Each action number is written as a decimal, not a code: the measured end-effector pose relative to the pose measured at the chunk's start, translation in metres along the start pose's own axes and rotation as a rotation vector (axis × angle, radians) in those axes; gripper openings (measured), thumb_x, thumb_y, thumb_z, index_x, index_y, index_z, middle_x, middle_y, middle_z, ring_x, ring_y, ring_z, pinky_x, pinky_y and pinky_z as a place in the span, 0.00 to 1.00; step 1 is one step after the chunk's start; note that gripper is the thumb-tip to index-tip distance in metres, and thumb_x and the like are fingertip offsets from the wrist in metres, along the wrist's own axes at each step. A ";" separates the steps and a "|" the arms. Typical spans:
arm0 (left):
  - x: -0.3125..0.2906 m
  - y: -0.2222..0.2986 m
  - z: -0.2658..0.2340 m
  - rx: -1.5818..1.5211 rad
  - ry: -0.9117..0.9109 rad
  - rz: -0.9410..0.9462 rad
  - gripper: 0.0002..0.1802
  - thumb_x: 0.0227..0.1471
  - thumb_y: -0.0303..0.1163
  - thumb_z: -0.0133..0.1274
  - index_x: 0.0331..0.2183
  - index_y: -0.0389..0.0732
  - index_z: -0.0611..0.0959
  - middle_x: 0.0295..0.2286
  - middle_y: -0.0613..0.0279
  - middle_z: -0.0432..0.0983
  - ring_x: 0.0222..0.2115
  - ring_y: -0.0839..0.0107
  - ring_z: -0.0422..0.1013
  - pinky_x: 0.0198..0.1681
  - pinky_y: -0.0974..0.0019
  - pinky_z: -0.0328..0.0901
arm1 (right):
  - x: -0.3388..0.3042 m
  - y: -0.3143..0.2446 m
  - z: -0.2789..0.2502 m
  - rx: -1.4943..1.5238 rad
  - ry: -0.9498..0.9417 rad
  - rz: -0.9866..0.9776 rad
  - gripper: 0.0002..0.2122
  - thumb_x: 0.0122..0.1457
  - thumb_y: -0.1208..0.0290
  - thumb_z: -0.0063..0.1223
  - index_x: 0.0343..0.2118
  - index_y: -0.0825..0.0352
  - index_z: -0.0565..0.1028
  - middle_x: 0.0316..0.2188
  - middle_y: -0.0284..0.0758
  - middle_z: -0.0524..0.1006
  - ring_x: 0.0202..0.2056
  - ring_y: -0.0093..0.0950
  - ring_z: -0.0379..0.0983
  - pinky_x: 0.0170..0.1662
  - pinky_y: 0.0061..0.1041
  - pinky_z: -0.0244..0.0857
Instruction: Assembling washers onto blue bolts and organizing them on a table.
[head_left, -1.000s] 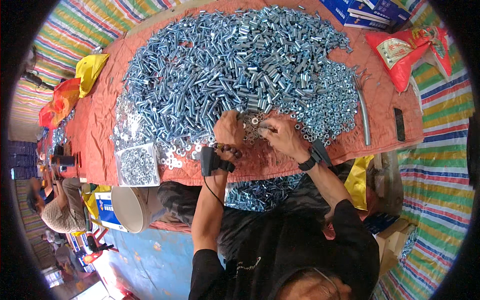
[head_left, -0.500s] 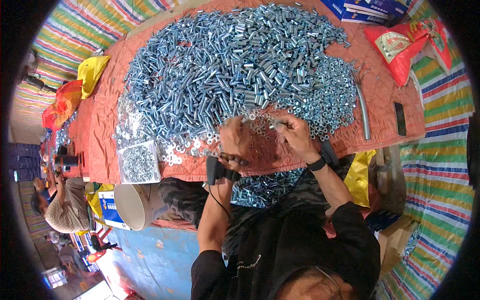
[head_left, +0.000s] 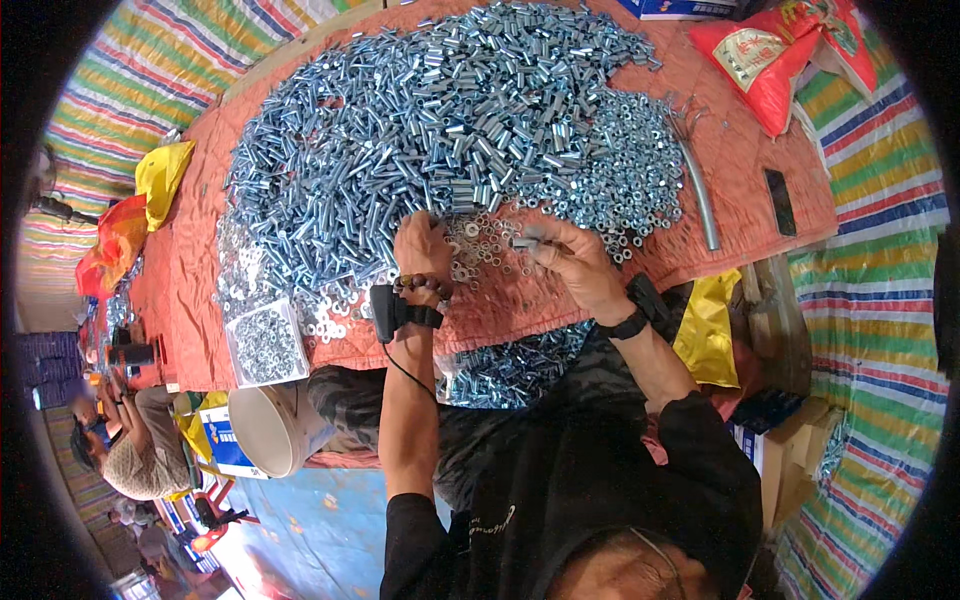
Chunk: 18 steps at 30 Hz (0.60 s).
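Observation:
A big heap of blue-silver metal sleeves and bolts (head_left: 370, 150) covers the red quilted cloth (head_left: 480, 305) in front of me. My left hand (head_left: 424, 248), with a bead bracelet, is at the heap's near edge with fingers curled down; what they hold, if anything, is hidden. My right hand (head_left: 578, 262) pinches a short metal sleeve (head_left: 523, 243) between thumb and fingers, above scattered washers (head_left: 475, 245). Nuts (head_left: 635, 165) lie piled at the heap's right side.
A white tray of washers (head_left: 267, 343) sits at the table's left front edge, above a white bucket (head_left: 266, 430). More metal parts (head_left: 520, 370) lie near my lap. A grey tube (head_left: 700, 195), a phone (head_left: 780, 202) and a red bag (head_left: 760, 60) are on the right.
My left hand has shifted left and up to the heap's edge, away from my right hand. My right hand still holds the sleeve. The whole view has shifted slightly.

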<state>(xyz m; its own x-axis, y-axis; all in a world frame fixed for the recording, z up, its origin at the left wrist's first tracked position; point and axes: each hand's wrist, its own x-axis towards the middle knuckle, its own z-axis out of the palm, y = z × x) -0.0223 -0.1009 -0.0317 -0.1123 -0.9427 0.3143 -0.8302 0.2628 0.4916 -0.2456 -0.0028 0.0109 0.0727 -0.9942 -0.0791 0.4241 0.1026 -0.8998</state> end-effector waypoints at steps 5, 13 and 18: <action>-0.004 -0.004 0.001 -0.001 -0.082 -0.066 0.08 0.45 0.23 0.53 0.33 0.35 0.77 0.28 0.46 0.74 0.33 0.46 0.71 0.34 0.50 0.65 | -0.003 0.002 0.005 -0.331 -0.021 -0.193 0.11 0.59 0.75 0.55 0.43 0.70 0.75 0.36 0.29 0.79 0.33 0.12 0.69 0.36 0.14 0.64; -0.026 0.020 -0.021 -0.815 -0.048 -0.327 0.24 0.51 0.27 0.53 0.50 0.32 0.73 0.27 0.59 0.75 0.25 0.70 0.72 0.29 0.66 0.67 | -0.010 0.004 0.012 -0.383 0.078 -0.115 0.11 0.57 0.74 0.57 0.42 0.70 0.76 0.33 0.28 0.78 0.29 0.12 0.68 0.31 0.14 0.64; -0.055 0.057 -0.023 -1.475 -0.009 -0.707 0.19 0.54 0.27 0.54 0.48 0.35 0.73 0.28 0.64 0.72 0.23 0.75 0.71 0.23 0.73 0.68 | -0.010 0.018 0.028 -0.268 0.025 -0.190 0.10 0.57 0.74 0.57 0.41 0.70 0.77 0.29 0.27 0.77 0.27 0.12 0.68 0.30 0.13 0.63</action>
<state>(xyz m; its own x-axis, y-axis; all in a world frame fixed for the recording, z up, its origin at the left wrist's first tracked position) -0.0510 -0.0289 -0.0025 0.0338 -0.9535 -0.2996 0.4949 -0.2445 0.8338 -0.2131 0.0099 0.0076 -0.0083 -0.9956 0.0932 0.1748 -0.0932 -0.9802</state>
